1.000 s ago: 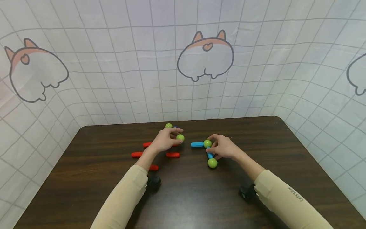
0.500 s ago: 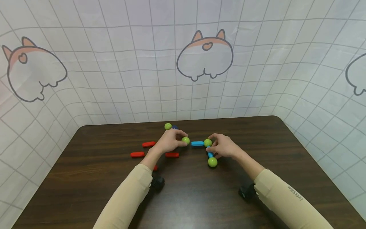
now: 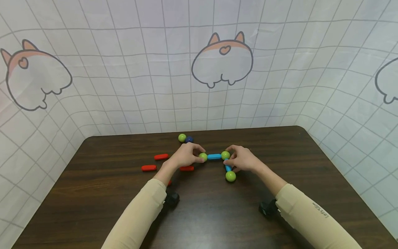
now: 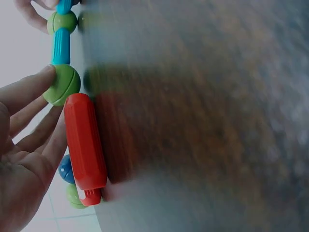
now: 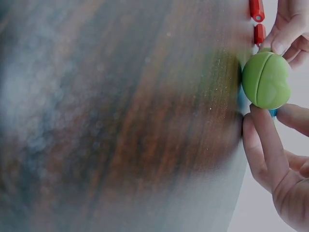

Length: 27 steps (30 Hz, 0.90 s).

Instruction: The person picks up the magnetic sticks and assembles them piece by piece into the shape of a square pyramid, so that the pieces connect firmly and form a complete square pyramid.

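Note:
Thumb and fingers of my left hand pinch a green ball, which meets the left end of a light-blue toy stick. That stick's other end joins a middle green ball. From there a second blue stick runs toward me to a front green ball, large in the right wrist view. My right hand pinches the second stick, its index finger at the middle ball. In the left wrist view, a red stick lies just beside the left hand's ball.
Red sticks lie around the left forearm, one partly hidden behind it. Beyond the left hand sit another green ball and a dark-blue ball. A tile-patterned curtain stands behind the dark wooden table.
My left hand has moved right with its green ball, closing the gap to the blue stick's left end. The right hand has stayed in place.

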Each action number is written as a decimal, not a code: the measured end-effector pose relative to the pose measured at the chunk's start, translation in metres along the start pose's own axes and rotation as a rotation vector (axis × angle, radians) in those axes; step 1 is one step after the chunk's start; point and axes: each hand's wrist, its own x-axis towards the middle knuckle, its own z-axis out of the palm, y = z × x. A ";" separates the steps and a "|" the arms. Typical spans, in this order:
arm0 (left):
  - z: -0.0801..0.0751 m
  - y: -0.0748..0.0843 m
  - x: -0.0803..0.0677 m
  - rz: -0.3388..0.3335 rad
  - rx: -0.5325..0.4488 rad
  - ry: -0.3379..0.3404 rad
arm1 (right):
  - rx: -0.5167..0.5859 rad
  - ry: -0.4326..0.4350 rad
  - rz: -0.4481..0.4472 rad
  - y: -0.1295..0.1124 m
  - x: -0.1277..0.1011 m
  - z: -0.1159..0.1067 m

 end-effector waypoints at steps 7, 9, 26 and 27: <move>-0.003 0.003 -0.004 -0.007 -0.023 -0.014 | -0.008 0.000 -0.004 -0.001 -0.001 0.000; -0.004 0.003 -0.005 0.001 -0.035 -0.007 | -0.009 -0.001 -0.004 -0.001 -0.001 0.000; -0.017 0.003 -0.033 0.022 -0.008 0.149 | 0.010 -0.008 0.018 -0.001 -0.003 -0.001; -0.019 0.003 -0.035 0.015 0.006 0.151 | 0.005 -0.009 0.014 -0.001 -0.003 -0.001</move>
